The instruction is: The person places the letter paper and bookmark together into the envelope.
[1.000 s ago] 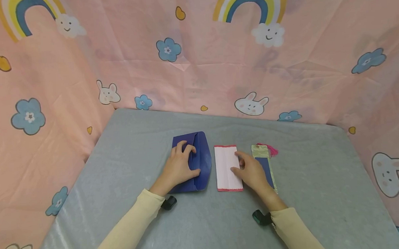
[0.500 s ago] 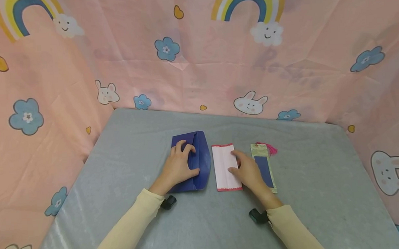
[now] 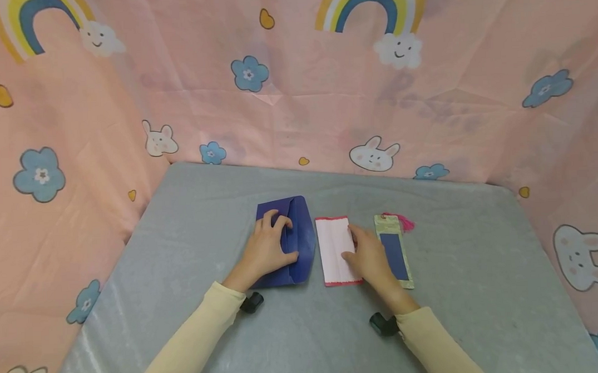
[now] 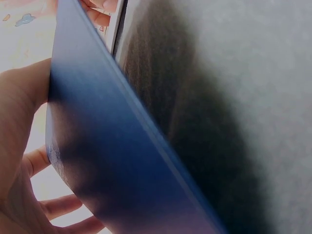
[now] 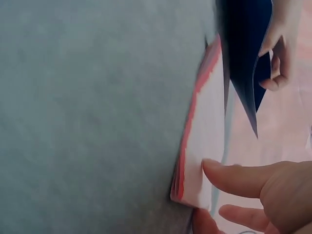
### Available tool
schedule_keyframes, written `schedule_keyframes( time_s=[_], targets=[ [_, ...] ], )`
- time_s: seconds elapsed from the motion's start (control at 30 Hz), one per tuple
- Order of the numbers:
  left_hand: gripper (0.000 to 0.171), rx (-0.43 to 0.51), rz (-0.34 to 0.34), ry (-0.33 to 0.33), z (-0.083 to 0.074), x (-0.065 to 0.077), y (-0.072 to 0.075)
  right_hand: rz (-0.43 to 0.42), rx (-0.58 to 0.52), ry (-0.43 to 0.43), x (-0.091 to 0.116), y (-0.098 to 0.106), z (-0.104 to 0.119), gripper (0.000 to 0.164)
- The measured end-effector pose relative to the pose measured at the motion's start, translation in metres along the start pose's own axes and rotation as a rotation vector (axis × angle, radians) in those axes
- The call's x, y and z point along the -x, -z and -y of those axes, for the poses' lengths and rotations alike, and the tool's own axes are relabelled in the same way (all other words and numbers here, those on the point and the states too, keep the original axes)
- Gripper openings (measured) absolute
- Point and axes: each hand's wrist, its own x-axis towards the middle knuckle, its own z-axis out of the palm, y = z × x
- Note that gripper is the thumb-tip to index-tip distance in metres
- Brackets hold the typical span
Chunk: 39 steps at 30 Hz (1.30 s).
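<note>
Folded white paper with red edges [image 3: 332, 249] is positioned between the blue envelope [image 3: 305, 236] and the green-and-blue bookmark [image 3: 393, 257], above the grey cloth [image 3: 465, 313]. Right hand [image 3: 371, 257]: narrow pinch at the paper's right long edge, thumb on the upper face. Left hand [image 3: 264, 249]: holding the envelope, thumb and bent fingers set wide apart; envelope flap unfolded toward the paper. Bookmark: flat on the cloth, right of the right hand, pink tassel [image 3: 406, 222] at its far end.

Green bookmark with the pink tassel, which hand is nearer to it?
Right. The right hand is just beside the bookmark, at the red-edged white paper; the left hand is farther, at the blue envelope.
</note>
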Motion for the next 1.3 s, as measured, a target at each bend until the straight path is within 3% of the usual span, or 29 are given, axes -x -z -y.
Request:
schedule_keyframes(
  time_s=[0.23,0.4,0.57,0.77,1.0,1.3],
  targets=[
    [0.056,-0.01,0.016,0.011,0.0,0.0,0.001,0.068,-0.05,-0.018,-0.006,0.003,-0.005,0.072],
    [0.057,-0.013,0.018,0.015,0.0,0.0,0.001,0.07,-0.122,0.004,-0.008,0.001,-0.012,0.077],
    [0.056,-0.008,0.016,0.015,0.0,0.0,0.002,0.037,-0.205,0.045,-0.006,-0.003,-0.018,0.056],
    [0.059,-0.003,0.014,0.015,0.0,0.0,0.001,-0.003,-0.321,0.028,-0.006,0.001,-0.024,0.034],
    [0.061,0.011,0.01,0.006,0.001,0.001,0.001,-0.022,-0.459,-0.044,-0.006,0.019,-0.023,0.027],
    [0.062,0.003,0.025,0.012,0.0,0.0,0.0,-0.062,-0.538,0.036,-0.005,0.034,-0.017,0.028]
  ],
)
